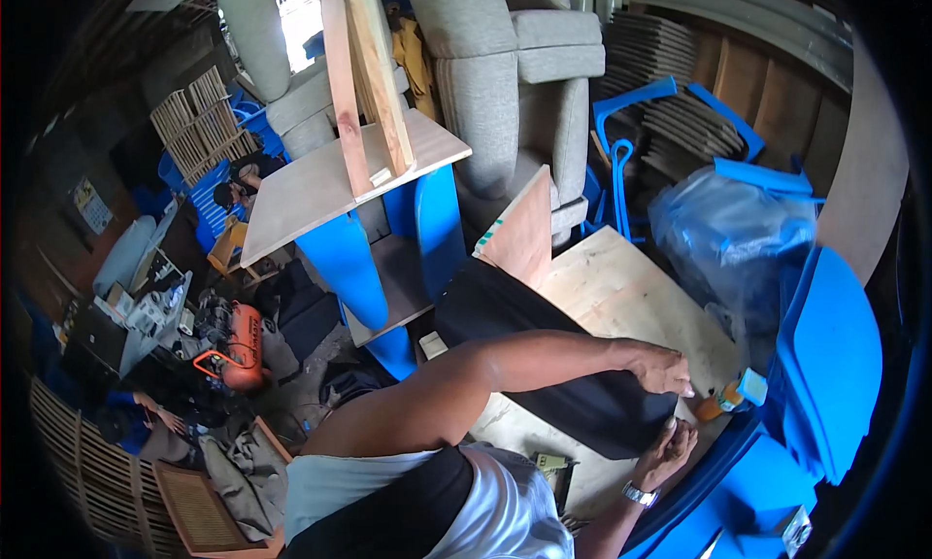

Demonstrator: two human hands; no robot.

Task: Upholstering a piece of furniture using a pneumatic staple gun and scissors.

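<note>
A long piece of black fabric (558, 360) lies slantwise over a pale plywood surface (631, 277). My left arm reaches across above it, and my left hand (665, 368) is closed at the fabric's right end, fingertips pinched together. Just nearer to me, my right hand (666, 454), with a metal watch at the wrist, is also closed at that end, its thumb pointing up and its fingers curled. Whatever lies under the fabric is hidden. Beside my hands, an orange bottle (716, 404) lies against a small light-blue block (750, 387).
Blue foam pieces (825, 355) stand along the right edge. A greenish tool (553, 465) rests near my body. An upright plywood piece (524, 229) and a blue-sided wooden frame (340, 253) stand beyond. Grey cushions (476, 102) are stacked behind. An orange compressor (243, 345) and other people are at left.
</note>
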